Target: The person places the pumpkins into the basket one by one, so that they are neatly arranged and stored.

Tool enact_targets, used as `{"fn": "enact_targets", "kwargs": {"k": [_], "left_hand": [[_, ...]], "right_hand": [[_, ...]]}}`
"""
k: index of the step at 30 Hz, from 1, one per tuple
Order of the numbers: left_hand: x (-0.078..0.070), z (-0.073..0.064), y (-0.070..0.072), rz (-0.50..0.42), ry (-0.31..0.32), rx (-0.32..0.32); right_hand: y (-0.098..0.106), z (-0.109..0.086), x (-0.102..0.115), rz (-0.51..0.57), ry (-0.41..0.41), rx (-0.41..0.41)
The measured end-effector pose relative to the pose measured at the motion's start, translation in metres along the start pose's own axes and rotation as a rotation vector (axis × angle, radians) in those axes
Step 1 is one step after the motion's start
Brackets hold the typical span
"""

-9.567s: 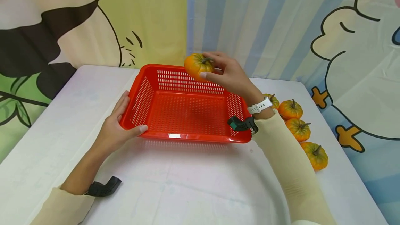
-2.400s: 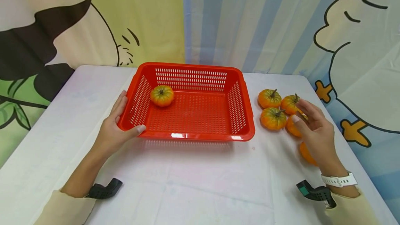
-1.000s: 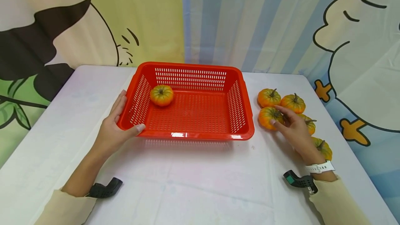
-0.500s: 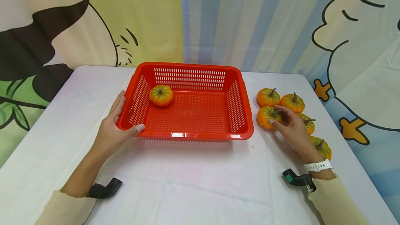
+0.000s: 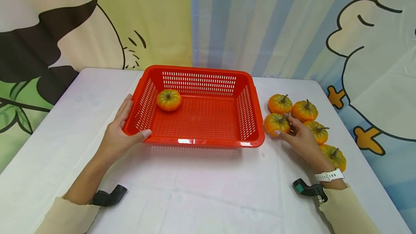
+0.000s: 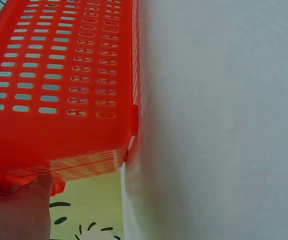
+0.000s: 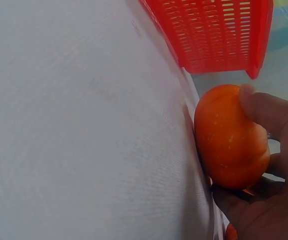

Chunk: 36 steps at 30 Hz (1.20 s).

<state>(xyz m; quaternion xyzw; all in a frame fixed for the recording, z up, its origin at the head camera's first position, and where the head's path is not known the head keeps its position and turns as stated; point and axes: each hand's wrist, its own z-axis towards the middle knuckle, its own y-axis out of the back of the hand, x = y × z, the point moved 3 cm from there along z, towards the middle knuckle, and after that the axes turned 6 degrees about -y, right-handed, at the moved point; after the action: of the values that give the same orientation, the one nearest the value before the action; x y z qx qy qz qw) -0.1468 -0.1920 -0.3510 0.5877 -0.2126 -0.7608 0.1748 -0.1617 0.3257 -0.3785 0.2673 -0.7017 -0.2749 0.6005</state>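
The red plastic basket (image 5: pixel 195 141) has slotted walls and stands on the table. At its front left corner my left hand (image 5: pixel 117 136) holds it, thumb over the front rim and fingers along the left side. Inside, toward the left, lies a small orange-and-green pumpkin (image 5: pixel 168 100). My right hand (image 5: pixel 300 136) grips another small pumpkin (image 5: pixel 276 124) between thumb and fingers, just right of the basket. In the right wrist view, the orange side of this gripped pumpkin (image 7: pixel 229 140) shows close against the white cloth, the thumb on its upper side.
Several more pumpkins lie around my right hand: one behind it (image 5: pixel 279 103), one farther right (image 5: pixel 304 110), and others (image 5: pixel 316 131) along the right side. White cloth (image 5: pixel 201 190) covers the table. A printed cartoon curtain (image 5: pixel 247 24) hangs behind it.
One pumpkin went into the basket's left part. My right hand returned to the group, took hold of another pumpkin and has shifted it slightly left. My left hand stays at the basket's corner.
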Motion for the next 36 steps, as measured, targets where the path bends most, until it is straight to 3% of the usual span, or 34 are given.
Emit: {"fn": "enact_targets", "kwargs": {"k": [15,23,36], "left_hand": [[0.001,0.0,0.0,-0.012,-0.016,-0.002],[-0.001,0.001,0.0,-0.014,-0.023,-0.007],[0.0,0.001,-0.001,-0.006,-0.02,-0.001]], "right_hand": [[0.003,-0.002,0.009,0.096,-0.001,-0.068],[0.009,-0.005,0.014,0.113,-0.02,-0.063],[0.016,-0.014,0.029,0.246,-0.049,-0.084]]}}
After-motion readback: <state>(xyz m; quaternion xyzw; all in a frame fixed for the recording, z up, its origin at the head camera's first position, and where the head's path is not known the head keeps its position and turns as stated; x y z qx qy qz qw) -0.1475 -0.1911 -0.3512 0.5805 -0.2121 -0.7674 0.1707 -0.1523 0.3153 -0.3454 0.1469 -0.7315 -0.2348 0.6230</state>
